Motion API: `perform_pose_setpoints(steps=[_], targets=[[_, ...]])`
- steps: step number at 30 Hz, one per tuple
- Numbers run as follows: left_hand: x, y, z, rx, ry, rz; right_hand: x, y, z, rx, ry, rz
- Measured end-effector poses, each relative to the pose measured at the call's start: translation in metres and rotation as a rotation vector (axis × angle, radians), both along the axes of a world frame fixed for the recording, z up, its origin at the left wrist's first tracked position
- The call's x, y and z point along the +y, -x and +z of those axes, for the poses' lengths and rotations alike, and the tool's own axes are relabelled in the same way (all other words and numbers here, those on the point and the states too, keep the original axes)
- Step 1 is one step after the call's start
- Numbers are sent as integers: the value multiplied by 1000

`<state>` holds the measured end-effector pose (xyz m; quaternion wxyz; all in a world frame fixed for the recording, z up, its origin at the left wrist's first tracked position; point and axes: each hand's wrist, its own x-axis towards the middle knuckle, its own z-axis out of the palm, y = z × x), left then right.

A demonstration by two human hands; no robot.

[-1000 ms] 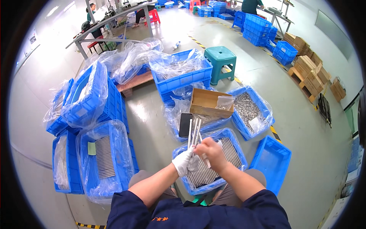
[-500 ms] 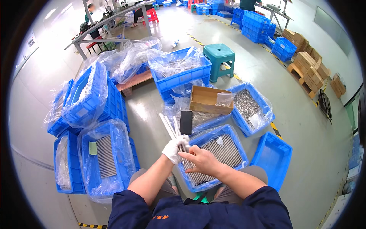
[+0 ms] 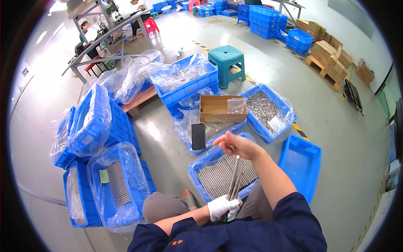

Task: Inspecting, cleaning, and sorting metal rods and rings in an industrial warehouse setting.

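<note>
My left hand [image 3: 223,208], in a white glove, is closed around the lower ends of several slim metal rods [image 3: 235,178]. They stand tilted up in front of my lap. By their upper ends is my bare right hand [image 3: 240,147], its fingers partly curled and one finger pointing left. A small greyish spot shows among those fingers, too small to name. Under the rods, a blue plastic crate [image 3: 194,178] lined with clear film holds rows of similar metal rods [image 3: 214,176].
Beyond the crate lie a black phone [image 3: 198,136] and an open cardboard box [image 3: 214,110]. A crate of small metal parts [image 3: 262,107] and a blue crate [image 3: 299,168] are at right. Film-lined crates [image 3: 119,185] stand at left, a green stool [image 3: 226,63] farther back.
My left hand has drawn the rods down and right toward my lap. My right hand has left their lower part and risen to their upper ends. The view has shifted slightly.
</note>
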<state>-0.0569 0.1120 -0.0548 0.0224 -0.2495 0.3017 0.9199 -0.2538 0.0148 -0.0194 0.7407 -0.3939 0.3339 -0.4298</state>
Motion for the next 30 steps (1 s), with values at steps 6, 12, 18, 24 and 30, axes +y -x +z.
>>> perform_pose_setpoints(steps=[6, 12, 18, 24, 30], targets=[[2, -7, 5, 30, -44, -10, 13, -17, 5, 182, 119, 292], [14, -33, -18, 90, -46, -31, 27, -52, 3, 225, 79, 623], [23, -35, -18, -47, 20, 18, 17, -60, -19, 199, -7, 390], [-12, -23, 2, 46, -93, 386, -4, -23, -29, -158, -225, -294], [-72, -20, 22, 23, 12, 340, 4, -41, -30, -77, -161, 4]])
